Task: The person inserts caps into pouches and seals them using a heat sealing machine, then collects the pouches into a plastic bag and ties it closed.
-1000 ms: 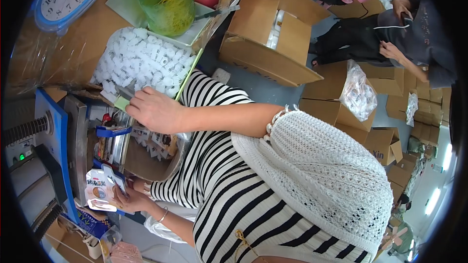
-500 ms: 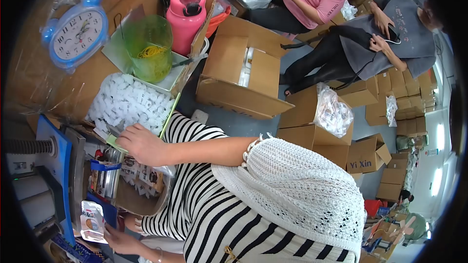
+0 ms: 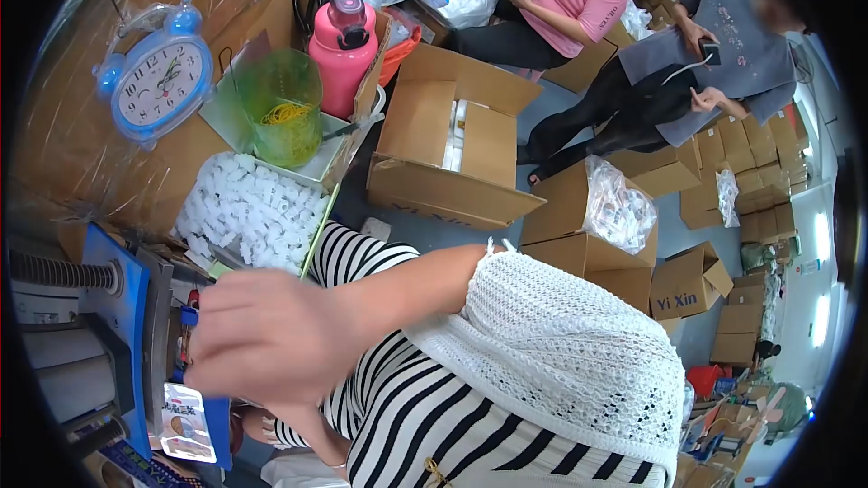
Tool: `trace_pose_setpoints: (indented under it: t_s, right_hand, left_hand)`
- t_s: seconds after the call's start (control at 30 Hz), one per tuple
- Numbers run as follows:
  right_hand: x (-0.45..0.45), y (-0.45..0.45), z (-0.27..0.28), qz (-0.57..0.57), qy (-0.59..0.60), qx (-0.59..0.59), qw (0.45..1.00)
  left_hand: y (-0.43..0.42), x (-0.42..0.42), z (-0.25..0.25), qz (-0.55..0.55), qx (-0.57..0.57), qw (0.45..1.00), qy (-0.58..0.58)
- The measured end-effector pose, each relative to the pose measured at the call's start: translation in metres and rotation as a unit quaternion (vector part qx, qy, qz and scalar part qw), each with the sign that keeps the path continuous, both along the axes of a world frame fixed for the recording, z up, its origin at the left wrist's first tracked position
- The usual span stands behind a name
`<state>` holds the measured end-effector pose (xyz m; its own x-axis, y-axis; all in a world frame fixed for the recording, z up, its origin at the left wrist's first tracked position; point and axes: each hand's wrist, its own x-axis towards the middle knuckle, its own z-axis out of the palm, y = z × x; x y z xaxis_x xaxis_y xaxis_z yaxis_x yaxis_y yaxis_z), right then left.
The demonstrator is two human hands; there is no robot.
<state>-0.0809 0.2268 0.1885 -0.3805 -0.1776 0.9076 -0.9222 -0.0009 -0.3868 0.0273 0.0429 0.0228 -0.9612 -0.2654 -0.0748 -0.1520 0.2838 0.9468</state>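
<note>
Behind the work spot, person in pink (image 3: 579, 0) and person in grey (image 3: 723, 27), latter with small dark device in hand. Nearer, open cardboard box (image 3: 425, 181). Far left, machine with blue panel (image 3: 136, 361). Upper left, pink bottle (image 3: 342, 68) beside green tub (image 3: 276, 81), blue clock (image 3: 163, 86) left of both. Front and centre, right hand (image 3: 271, 334) raised, blurred; fingers curled together, cannot tell if clamped on anything. Left hand (image 3: 303, 417) mostly hidden behind it; cannot tell whether fingers apart or together. Lower left, printed pouch (image 3: 187, 425) upright near blue panel. Below clock, small white pieces (image 3: 253, 208) heaped. Inside tub, yellow bands (image 3: 287, 115).
</note>
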Motion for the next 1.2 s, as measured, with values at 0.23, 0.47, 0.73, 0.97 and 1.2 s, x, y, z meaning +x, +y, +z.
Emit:
trace_pose_setpoints:
  t_s: [0.23, 0.47, 0.73, 0.97, 1.2]
  right_hand:
    - [0.011, 0.023, 0.043, -0.13, 0.187, -0.196, 0.954]
    - [0.014, 0.017, 0.035, -0.091, 0.137, -0.171, 0.971]
    - [0.019, 0.013, 0.027, -0.045, 0.081, -0.122, 0.988]
    - [0.023, 0.004, 0.007, 0.01, 0.034, -0.083, 0.996]
    - [0.008, -0.042, -0.112, -0.084, -0.116, 0.134, 0.981]
  left_hand:
    - [0.003, 0.004, -0.011, -0.038, 0.051, 0.992, -0.105]
    - [-0.003, 0.004, -0.021, -0.035, 0.091, 0.991, -0.091]
    - [0.001, 0.009, -0.006, -0.03, 0.07, 0.992, -0.096]
    - [0.018, 0.012, 0.008, 0.018, 0.143, 0.989, -0.026]
    - [0.035, 0.006, 0.027, 0.068, 0.204, 0.976, 0.039]
